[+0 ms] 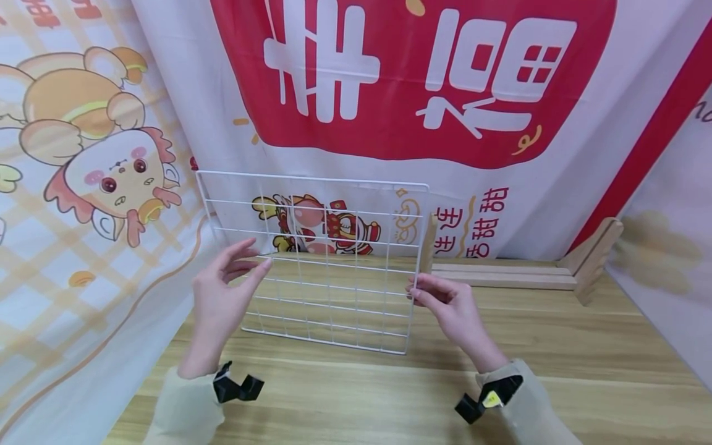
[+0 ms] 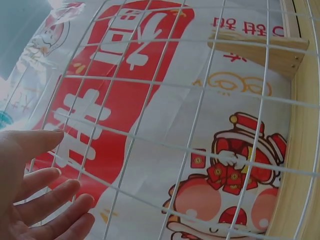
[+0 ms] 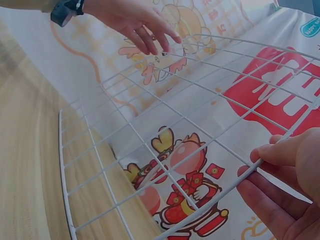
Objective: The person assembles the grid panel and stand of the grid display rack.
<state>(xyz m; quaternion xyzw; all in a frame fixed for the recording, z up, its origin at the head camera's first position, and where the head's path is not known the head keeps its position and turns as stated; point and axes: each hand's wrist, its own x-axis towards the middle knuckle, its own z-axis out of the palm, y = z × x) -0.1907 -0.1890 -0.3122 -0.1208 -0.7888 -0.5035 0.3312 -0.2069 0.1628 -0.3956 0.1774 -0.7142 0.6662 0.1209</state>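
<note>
A white wire grid panel (image 1: 311, 179) stands tilted over the wooden tabletop, its lower edge close to the table. My right hand (image 1: 453, 309) pinches the panel's right edge wire between thumb and fingers, at about mid-height. In the right wrist view, the thumb (image 3: 275, 152) presses that wire from one side and the fingers lie on the other. My left hand (image 1: 225, 293) is at the panel's left part, with thumb and fingers spread apart. In the left wrist view, these loosely bent fingers (image 2: 55, 200) overlap the wires and hold nothing.
Behind the panel's right side, a wooden stand (image 1: 506, 276) with long slats and upright end pieces (image 1: 597, 259) rests on the table (image 1: 345, 395). A printed cloth (image 1: 473, 148) hangs at the back, with another patterned cloth (image 1: 111, 296) along the left.
</note>
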